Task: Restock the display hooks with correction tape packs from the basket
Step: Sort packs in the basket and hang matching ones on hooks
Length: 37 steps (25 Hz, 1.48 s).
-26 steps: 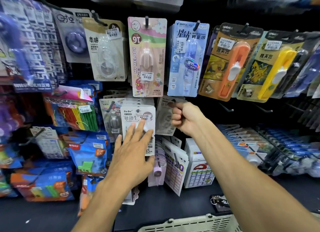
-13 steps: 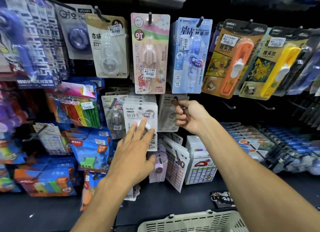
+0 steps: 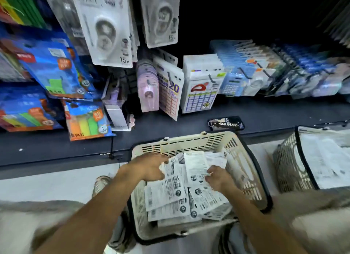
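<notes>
Dark shelving (image 3: 170, 132) runs across in front of me, with tape packs hanging on hooks (image 3: 106, 28) up at the left. Below it the basket (image 3: 242, 159) sits between my knees, full of loose white packs (image 3: 164, 193). My left hand (image 3: 149, 168) lies on the pile with fingers relaxed and spread. My right hand (image 3: 217, 178) pinches one pack (image 3: 195, 166) by its edge, tilted up from the heap.

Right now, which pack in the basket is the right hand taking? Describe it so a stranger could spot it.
Find the cream slotted basket on the floor below the dark shelf. Among the white packs heaped inside, it is the pack near the far wall whose lower right edge the right hand pinches. Unlike the flat-lying others, it is raised above the heap.
</notes>
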Available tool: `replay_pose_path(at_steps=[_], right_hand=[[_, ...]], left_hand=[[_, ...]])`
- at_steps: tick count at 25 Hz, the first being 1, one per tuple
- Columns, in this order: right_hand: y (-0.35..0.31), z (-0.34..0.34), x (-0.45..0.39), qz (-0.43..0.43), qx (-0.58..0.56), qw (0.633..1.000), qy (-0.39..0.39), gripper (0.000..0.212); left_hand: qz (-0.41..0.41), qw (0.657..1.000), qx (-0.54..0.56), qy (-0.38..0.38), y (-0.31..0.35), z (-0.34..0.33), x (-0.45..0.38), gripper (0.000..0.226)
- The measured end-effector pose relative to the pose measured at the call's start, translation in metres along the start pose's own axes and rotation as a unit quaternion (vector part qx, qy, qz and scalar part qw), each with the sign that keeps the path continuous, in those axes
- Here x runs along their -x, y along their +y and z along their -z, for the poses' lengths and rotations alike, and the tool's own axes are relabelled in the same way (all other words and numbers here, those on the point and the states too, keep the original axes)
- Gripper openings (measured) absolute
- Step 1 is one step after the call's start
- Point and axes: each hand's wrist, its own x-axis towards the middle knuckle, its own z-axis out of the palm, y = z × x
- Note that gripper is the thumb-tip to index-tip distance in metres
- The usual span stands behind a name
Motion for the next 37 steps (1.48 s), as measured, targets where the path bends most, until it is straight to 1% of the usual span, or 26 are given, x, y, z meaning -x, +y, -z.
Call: replay_pose_path(at_steps=[1, 3, 4, 6, 8, 9, 10, 11, 12, 13, 15, 16, 17, 18, 19, 20, 21, 22, 24, 25, 28, 29, 32, 33, 36, 37], right_hand=[[0.009, -0.007, -0.003, 0.039, 0.050, 0.998, 0.025, 0.050], [0.014, -0.013, -0.008, 0.147, 0.186, 0.971, 0.028, 0.069], [0.015, -0.013, -0.010, 0.187, 0.235, 0.954, 0.019, 0.069], [0.012, -0.004, -0.012, 0.227, 0.252, 0.940, 0.020, 0.052], [0.001, 0.022, -0.010, 0.266, 0.181, 0.946, 0.046, 0.029], [-0.007, 0.039, -0.008, 0.278, 0.109, 0.953, 0.052, 0.021], [-0.018, 0.055, -0.006, 0.298, 0.030, 0.953, 0.039, 0.017], [-0.033, 0.070, -0.003, 0.319, -0.038, 0.947, 0.013, 0.019], [-0.046, 0.081, -0.001, 0.341, -0.105, 0.934, -0.020, 0.019], [-0.057, 0.086, 0.000, 0.360, -0.177, 0.915, -0.049, 0.016], [-0.064, 0.085, -0.003, 0.342, -0.306, 0.887, -0.047, 0.016], [-0.056, 0.080, -0.006, 0.309, -0.324, 0.894, -0.030, 0.019], [-0.041, 0.072, -0.011, 0.276, -0.266, 0.924, -0.004, 0.030], [-0.023, 0.061, -0.017, 0.242, -0.113, 0.964, 0.012, 0.049], [-0.001, 0.045, -0.024, 0.206, 0.088, 0.975, 0.002, 0.069], [0.016, 0.026, -0.026, 0.186, 0.243, 0.952, -0.017, 0.082], [0.028, 0.008, -0.029, 0.188, 0.335, 0.923, -0.034, 0.086], [0.034, -0.004, -0.033, 0.206, 0.377, 0.902, -0.036, 0.084], [0.037, -0.012, -0.042, 0.255, 0.398, 0.881, -0.017, 0.073], [0.039, -0.012, -0.046, 0.267, 0.403, 0.875, -0.021, 0.073], [0.040, -0.014, -0.041, 0.240, 0.399, 0.882, -0.072, 0.095], [0.038, -0.016, -0.039, 0.232, 0.395, 0.886, -0.074, 0.094], [0.031, -0.011, -0.043, 0.240, 0.352, 0.905, -0.001, 0.062], [0.029, -0.010, -0.043, 0.234, 0.333, 0.913, 0.000, 0.060], [0.026, -0.018, -0.035, 0.146, 0.277, 0.946, -0.078, 0.089], [0.025, -0.023, -0.031, 0.124, 0.285, 0.948, -0.073, 0.093]], left_hand=[[0.025, 0.999, 0.019, -0.027, -0.006, -0.023, -0.004, 0.057], [0.063, 0.996, 0.049, -0.028, -0.014, -0.057, -0.012, 0.055], [0.069, 0.996, 0.055, -0.021, -0.015, -0.069, -0.018, 0.054], [0.064, 0.996, 0.065, 0.021, -0.012, -0.078, -0.028, 0.055], [0.056, 0.983, 0.149, 0.097, -0.007, -0.075, -0.037, 0.066], [0.044, 0.968, 0.210, 0.133, -0.003, -0.071, -0.041, 0.079], [0.022, 0.948, 0.277, 0.153, 0.001, -0.066, -0.042, 0.093], [0.003, 0.924, 0.348, 0.160, 0.005, -0.061, -0.041, 0.102], [-0.010, 0.895, 0.417, 0.158, 0.008, -0.056, -0.042, 0.100], [-0.017, 0.865, 0.478, 0.149, 0.010, -0.053, -0.043, 0.087], [0.000, 0.829, 0.544, 0.134, 0.013, -0.048, -0.045, 0.057], [0.011, 0.818, 0.558, 0.139, 0.014, -0.047, -0.045, 0.051], [0.025, 0.806, 0.573, 0.146, 0.014, -0.047, -0.045, 0.049], [0.039, 0.792, 0.589, 0.154, 0.014, -0.048, -0.045, 0.047], [0.054, 0.780, 0.601, 0.165, 0.012, -0.048, -0.044, 0.043], [0.070, 0.771, 0.607, 0.180, 0.008, -0.050, -0.045, 0.037], [0.086, 0.764, 0.611, 0.192, 0.003, -0.051, -0.045, 0.033], [0.097, 0.759, 0.612, 0.199, -0.001, -0.052, -0.046, 0.030], [0.121, 0.761, 0.603, 0.208, -0.006, -0.053, -0.047, 0.027], [0.127, 0.760, 0.601, 0.210, -0.007, -0.053, -0.046, 0.026], [0.124, 0.762, 0.601, 0.207, -0.006, -0.056, -0.047, 0.025], [0.122, 0.764, 0.599, 0.206, -0.006, -0.057, -0.047, 0.026], [0.114, 0.767, 0.600, 0.195, -0.006, -0.057, -0.046, 0.027], [0.113, 0.767, 0.601, 0.195, -0.007, -0.058, -0.047, 0.027], [0.105, 0.771, 0.597, 0.195, -0.010, -0.062, -0.047, 0.029], [0.106, 0.772, 0.594, 0.198, -0.011, -0.063, -0.047, 0.030]])
